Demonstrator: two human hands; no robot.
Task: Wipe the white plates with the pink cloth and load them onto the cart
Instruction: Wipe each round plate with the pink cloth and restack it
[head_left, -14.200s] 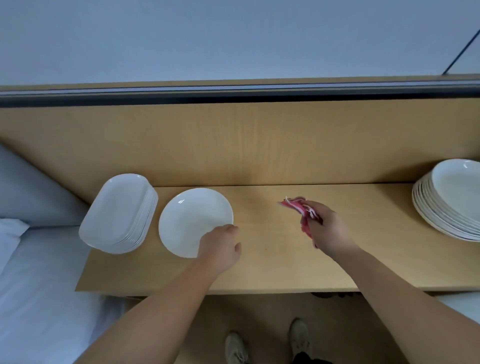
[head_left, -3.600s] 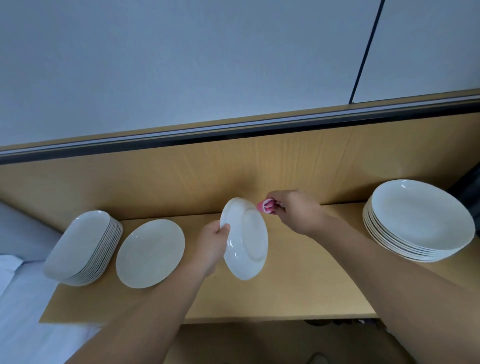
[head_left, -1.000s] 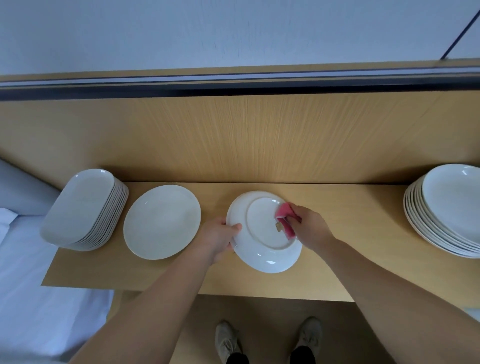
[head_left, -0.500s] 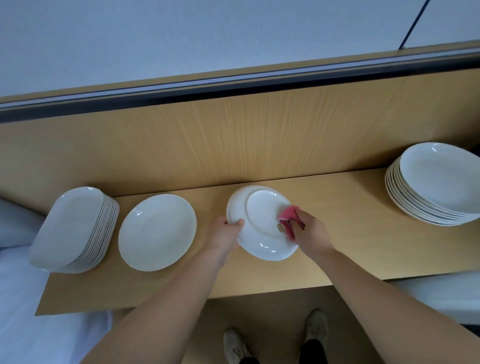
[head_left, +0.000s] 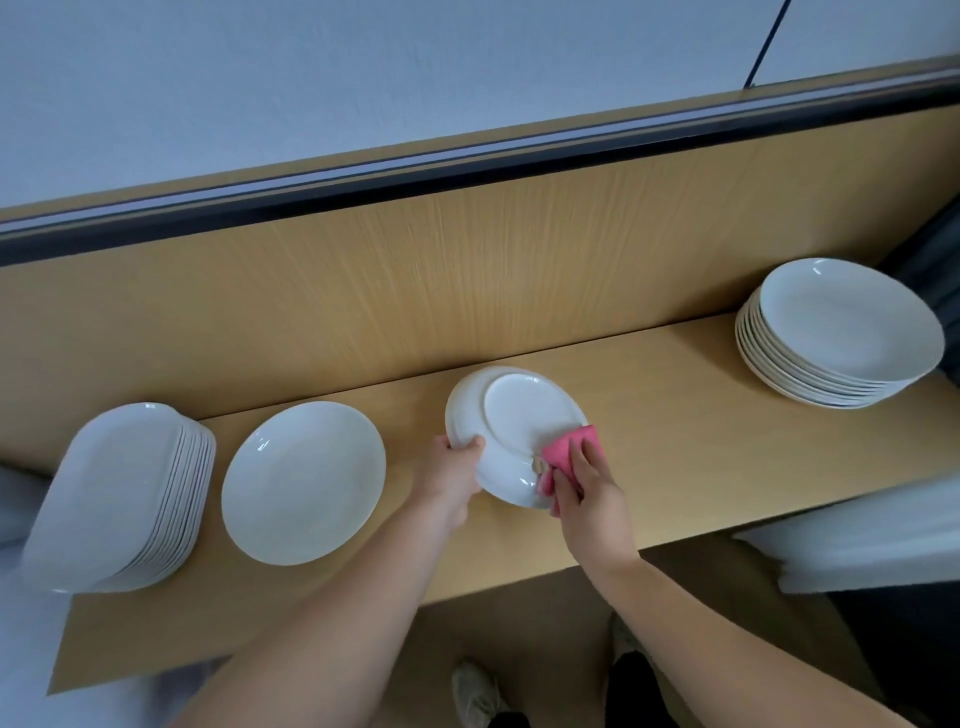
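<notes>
Slid lower, the pink cloth (head_left: 566, 453), clamped in the right hand (head_left: 587, 499) grip, touches the upturned white plate (head_left: 511, 415); left hand (head_left: 449, 475) grip clamps its left rim.

Soft even light, wide-angle edge distortion

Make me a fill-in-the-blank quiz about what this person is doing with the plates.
1. The left hand grips a round white plate while the right hand holds a ____ cloth against it.
2. The stack of oblong white plates sits at the light wooden shelf's ____ end.
3. The stack of round white plates sits at its ____ end.
Missing words: pink; left; right.
</notes>
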